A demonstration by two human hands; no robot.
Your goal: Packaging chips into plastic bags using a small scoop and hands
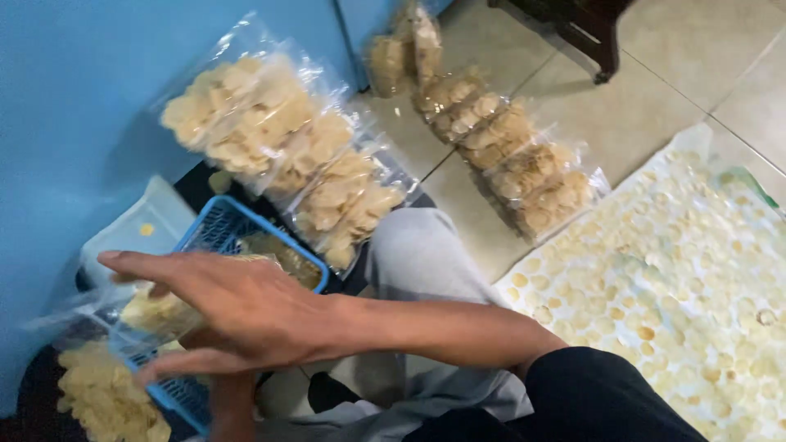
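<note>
2 hands meet at a clear plastic bag of pale crackers (160,315) over the blue basket (214,233) by the blue wall (74,106): the right hand (237,315) lies spread open across the bag, while the left hand (232,405) is mostly hidden beneath, its grip impossible to tell. Filled cracker bags (278,139) lean on the wall past the basket's far edge, more bags (508,155) line the tiled floor (688,57), and loose crackers dry on a sheet (679,278) at its right edge.
</note>
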